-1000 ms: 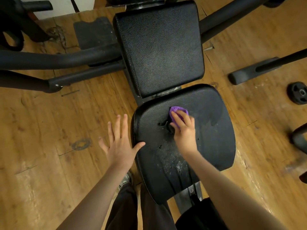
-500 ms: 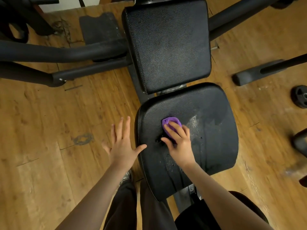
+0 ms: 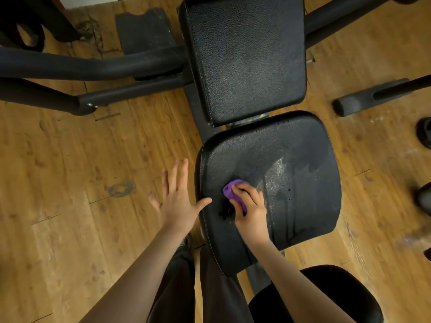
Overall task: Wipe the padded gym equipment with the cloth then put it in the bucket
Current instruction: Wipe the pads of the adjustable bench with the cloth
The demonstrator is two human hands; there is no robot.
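A black padded seat (image 3: 298,183) of a gym bench fills the middle of the head view, with a black padded backrest (image 3: 245,59) beyond it. My right hand (image 3: 250,210) grips a small purple cloth (image 3: 229,191) and presses it on the left part of the seat. A dusty, streaked patch shows on the pad to the right of the cloth. My left hand (image 3: 177,201) is spread flat with straight fingers beside the seat's left edge, its thumb touching the pad. No bucket is in view.
Black frame tubes (image 3: 81,66) run across the wooden floor (image 3: 70,206) at the left, and another bar (image 3: 373,96) lies at the right. A dark weight plate (image 3: 425,134) sits at the right edge. My dark trouser legs (image 3: 186,287) stand against the seat's near end.
My right hand has dragged the purple cloth toward me and to the left across the seat. My left hand has stayed beside the seat's left edge.
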